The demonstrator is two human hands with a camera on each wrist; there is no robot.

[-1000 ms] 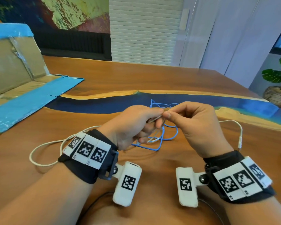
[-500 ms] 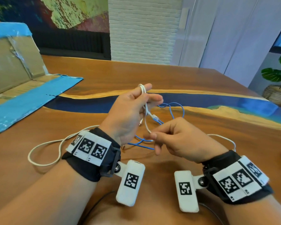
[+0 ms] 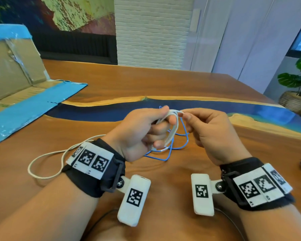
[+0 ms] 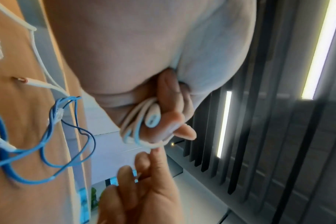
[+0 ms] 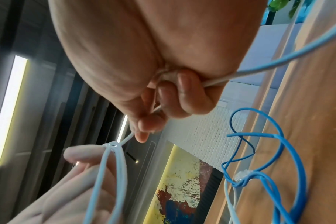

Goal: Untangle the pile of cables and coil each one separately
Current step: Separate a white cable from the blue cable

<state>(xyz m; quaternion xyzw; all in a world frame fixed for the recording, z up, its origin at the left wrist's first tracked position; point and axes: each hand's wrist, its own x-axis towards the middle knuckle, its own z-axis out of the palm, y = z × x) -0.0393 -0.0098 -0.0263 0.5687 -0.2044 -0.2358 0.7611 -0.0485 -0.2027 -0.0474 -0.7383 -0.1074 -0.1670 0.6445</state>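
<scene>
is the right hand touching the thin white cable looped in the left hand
Touching. In the right wrist view the right hand pinches the thin white cable at its fingertips, strand running through its curled fingers; the left hand holds the loops.

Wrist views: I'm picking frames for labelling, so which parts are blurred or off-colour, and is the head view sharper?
Left wrist view: palm close-up, soft and washed pale; white cable loops tinted blue. Right wrist view: right hand soft, blue cable streaked. Head view: sharper on both hands, edges bent by wide angle.
</scene>
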